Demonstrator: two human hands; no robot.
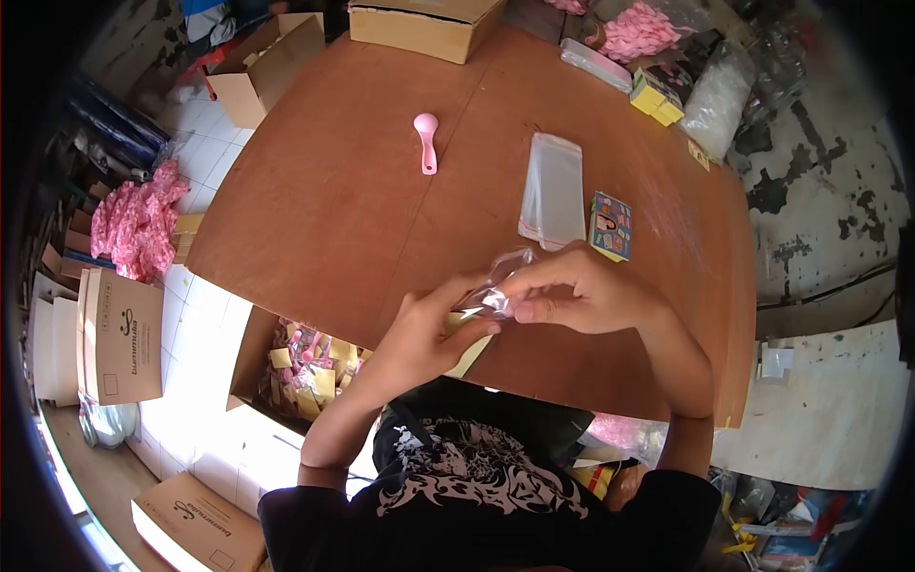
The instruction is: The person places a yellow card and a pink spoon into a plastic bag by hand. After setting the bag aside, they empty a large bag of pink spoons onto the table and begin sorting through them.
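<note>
Close to the table's near edge, my left hand [429,329] is closed around a small clear plastic bag [512,266] with a pale yellow card [471,358] at its lower end. My right hand [586,291] pinches the upper part of the same bag between thumb and fingers. Whether anything else is inside the bag is hidden by my fingers. Beyond my hands lies a stack of flat clear bags [553,191]. A small stack of printed cards [610,226] is just right of it. Farther off, a pink scoop [427,143] rests alone on the brown table [324,200].
An open carton of packed pink pieces and yellow cards [319,367] stands below the table's left edge. A closed cardboard box [424,29] sits at the far edge. Pink scoops [639,33] and yellow card stacks [656,95] are piled at the far right.
</note>
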